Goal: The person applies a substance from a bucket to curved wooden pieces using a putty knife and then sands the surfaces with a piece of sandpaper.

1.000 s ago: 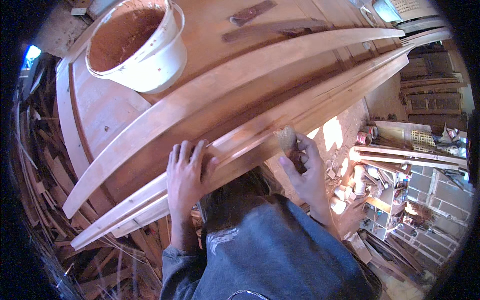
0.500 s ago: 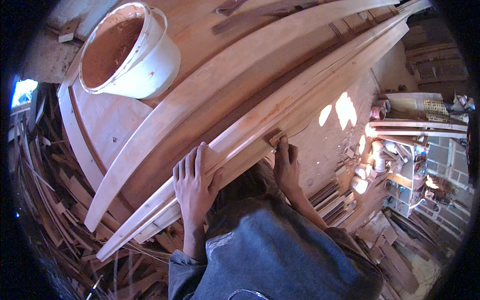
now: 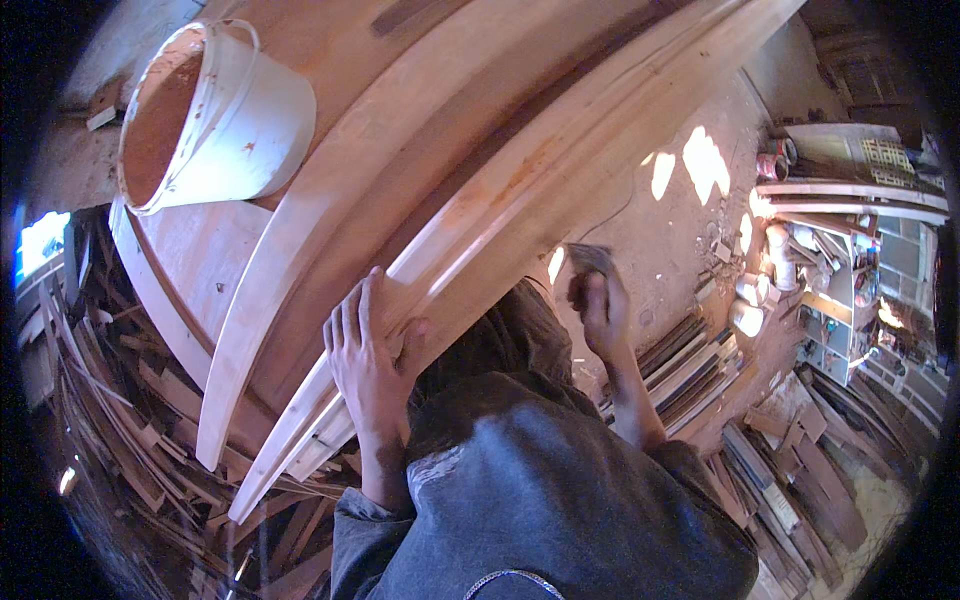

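Note:
My left hand grips a long pale wooden board, fingers laid over its top and thumb against the near side. The board runs slantwise from lower left to upper right, with brown-orange smears on its upper face. Off the board's near edge, my right hand is closed on a small dark flat piece, which looks like folded sandpaper and is blurred. Beyond the board lies a curved wooden piece on a brown surface.
A white bucket with reddish-brown residue inside sits at the far left. Scrap wood strips heap up at the lower left. To the right are stacked boards, paint cans and a white shelf unit.
My right hand has lifted the small flat piece away from the board, moving right and toward me. The left hand keeps its hold on the board. The head view has shifted slightly.

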Tool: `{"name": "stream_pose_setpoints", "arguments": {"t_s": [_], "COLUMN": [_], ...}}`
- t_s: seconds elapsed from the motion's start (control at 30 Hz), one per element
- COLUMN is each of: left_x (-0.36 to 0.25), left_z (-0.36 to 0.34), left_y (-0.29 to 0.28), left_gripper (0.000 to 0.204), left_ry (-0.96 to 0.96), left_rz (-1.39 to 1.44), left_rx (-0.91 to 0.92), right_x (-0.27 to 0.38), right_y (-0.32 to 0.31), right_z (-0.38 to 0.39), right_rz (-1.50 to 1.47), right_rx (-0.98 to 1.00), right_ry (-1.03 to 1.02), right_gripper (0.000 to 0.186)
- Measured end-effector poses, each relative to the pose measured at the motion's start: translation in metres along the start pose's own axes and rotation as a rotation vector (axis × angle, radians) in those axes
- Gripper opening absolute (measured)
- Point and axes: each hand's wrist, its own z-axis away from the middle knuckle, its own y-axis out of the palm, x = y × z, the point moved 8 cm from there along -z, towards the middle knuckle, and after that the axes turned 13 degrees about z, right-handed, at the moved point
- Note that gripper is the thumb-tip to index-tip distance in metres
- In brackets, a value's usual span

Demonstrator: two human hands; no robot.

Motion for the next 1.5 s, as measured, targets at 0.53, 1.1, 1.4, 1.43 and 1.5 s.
{"name": "stream_pose_setpoints", "arguments": {"t_s": [0.53,1.1,1.4,1.43,1.5], "left_x": [-0.001,-0.097,-0.085,-0.083,-0.083], "left_z": [0.004,-0.126,-0.132,-0.132,-0.132], "left_y": [-0.003,0.018,0.061,0.061,0.061], "left_gripper": [0.076,0.043,0.035,0.035,0.036], "left_ry": [-0.024,0.415,0.613,0.621,0.627], "left_rz": [0.049,0.25,0.53,0.529,0.54], "left_rx": [-0.01,0.45,0.255,0.252,0.263], "right_x": [-0.041,0.178,0.158,0.157,0.157], "right_y": [-0.045,-0.011,-0.008,-0.008,-0.009], "right_z": [-0.021,-0.097,-0.094,-0.095,-0.093], "right_rz": [0.414,1.172,1.147,1.158,1.183], "right_rx": [-0.048,0.48,0.455,0.449,0.434], "right_ry": [-0.009,-0.373,-0.359,-0.349,-0.331], "right_gripper": [0.024,0.037,0.038,0.039,0.042]}}
